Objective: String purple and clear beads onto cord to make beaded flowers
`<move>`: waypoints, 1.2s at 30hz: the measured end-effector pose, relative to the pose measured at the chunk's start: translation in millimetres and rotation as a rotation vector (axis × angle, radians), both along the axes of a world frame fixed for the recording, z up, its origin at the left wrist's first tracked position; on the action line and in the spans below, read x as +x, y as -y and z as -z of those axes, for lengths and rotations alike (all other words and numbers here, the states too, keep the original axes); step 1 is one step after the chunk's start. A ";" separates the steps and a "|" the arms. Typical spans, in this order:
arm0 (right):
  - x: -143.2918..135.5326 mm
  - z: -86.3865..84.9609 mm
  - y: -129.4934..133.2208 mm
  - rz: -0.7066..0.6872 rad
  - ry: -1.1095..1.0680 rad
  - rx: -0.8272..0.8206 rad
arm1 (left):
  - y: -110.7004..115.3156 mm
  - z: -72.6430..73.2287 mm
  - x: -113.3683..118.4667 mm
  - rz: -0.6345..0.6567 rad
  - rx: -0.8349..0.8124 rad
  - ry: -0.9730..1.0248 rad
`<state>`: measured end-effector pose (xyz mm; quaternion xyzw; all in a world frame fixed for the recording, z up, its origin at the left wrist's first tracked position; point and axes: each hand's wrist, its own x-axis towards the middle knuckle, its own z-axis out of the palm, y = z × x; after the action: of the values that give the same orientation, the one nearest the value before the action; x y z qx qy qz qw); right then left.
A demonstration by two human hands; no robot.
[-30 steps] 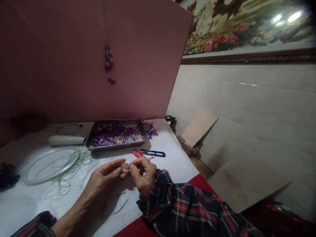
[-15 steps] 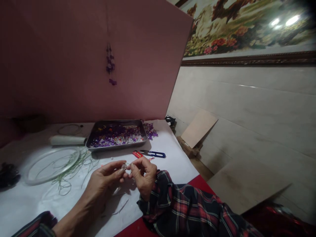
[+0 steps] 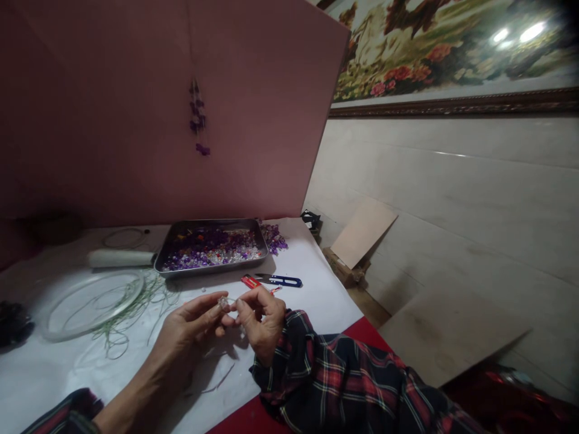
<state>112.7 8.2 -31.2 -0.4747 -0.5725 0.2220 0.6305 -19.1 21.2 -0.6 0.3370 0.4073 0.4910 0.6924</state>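
Near the front of the white-covered table, my left hand (image 3: pixel 192 322) pinches a small cluster of clear beads (image 3: pixel 223 302) between thumb and forefinger. Just right of it, my right hand (image 3: pixel 261 319) is closed, thumb against forefinger, on a thin strand that runs to the cluster. The two hands nearly touch. A few pale beads show below the right fingers. Behind them, a metal tray (image 3: pixel 210 270) holds purple, clear and some red and orange beads. Blue thread snips (image 3: pixel 284 281) and a red item (image 3: pixel 250 281) lie beyond my right hand.
Green thread (image 3: pixel 124 313) and a clear ring-shaped coil (image 3: pixel 54 331) lie at left, below a white roll (image 3: pixel 120 258). Purple beads (image 3: pixel 274 240) are heaped right of the tray. A purple bead string (image 3: pixel 198 117) hangs on the pink panel. A dark cluster (image 3: pixel 14 324) sits far left.
The clear bead cluster sits slightly higher and further left in my left fingertips, and more of it shows. Pale beads now show beneath my right hand. The whole view has shifted slightly.
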 end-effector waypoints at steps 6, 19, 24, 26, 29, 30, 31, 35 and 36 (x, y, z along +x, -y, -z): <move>0.7 -3.6 1.6 -0.008 -0.012 0.010 | 3.8 0.0 -3.4 0.079 0.013 -0.012; 0.4 -6.7 4.5 -0.068 -0.046 0.033 | -0.2 3.6 -3.8 0.091 0.050 0.058; -1.7 -6.8 4.4 -0.052 -0.071 0.067 | -0.2 7.3 -4.7 0.113 0.052 0.094; -1.7 -7.0 4.7 -0.050 -0.071 0.078 | -0.5 8.2 -4.5 0.110 0.055 0.097; 0.2 -7.4 5.4 -0.089 -0.037 0.074 | 0.0 7.0 -3.8 0.105 0.058 0.078; 1.0 -7.5 5.6 -0.090 -0.028 0.075 | 0.4 6.1 -3.5 0.101 0.056 0.070; 1.8 -7.6 5.7 -0.087 -0.023 0.073 | 1.0 4.9 -3.1 0.094 0.052 0.066; 3.6 -7.4 5.7 -0.081 -0.014 0.040 | 3.8 -0.1 -0.8 0.054 0.028 0.052; 3.7 -7.3 5.7 -0.083 -0.010 0.033 | 4.4 -1.1 -0.2 0.039 0.019 0.039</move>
<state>116.4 2.5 -23.9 -0.4390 -0.5923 0.2411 0.6311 -19.2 16.8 0.5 0.3418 0.3822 0.4879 0.7064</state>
